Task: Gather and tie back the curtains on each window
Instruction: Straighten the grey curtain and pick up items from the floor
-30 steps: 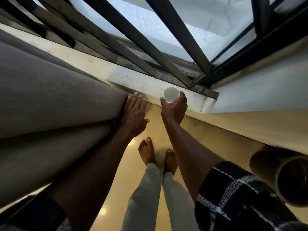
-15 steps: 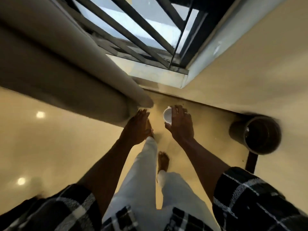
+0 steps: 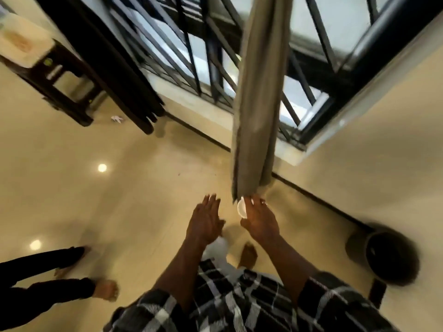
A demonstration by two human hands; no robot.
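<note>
Before the barred window, the gathered curtain hangs with its long axis running straight away from us, its hem at the fingertips of our right grip, which pinches a white cup, while our left grip, fingers spread, hovers just beside.

Both forearms reach forward and down, side by side but not touching, bare from the checked sleeves to the wrists. The left hand shows its back to the camera, fingers straight and slightly spread, holding nothing. The right hand, level with it and also back-up, pinches a small white round object between thumb and fingertips.
</note>
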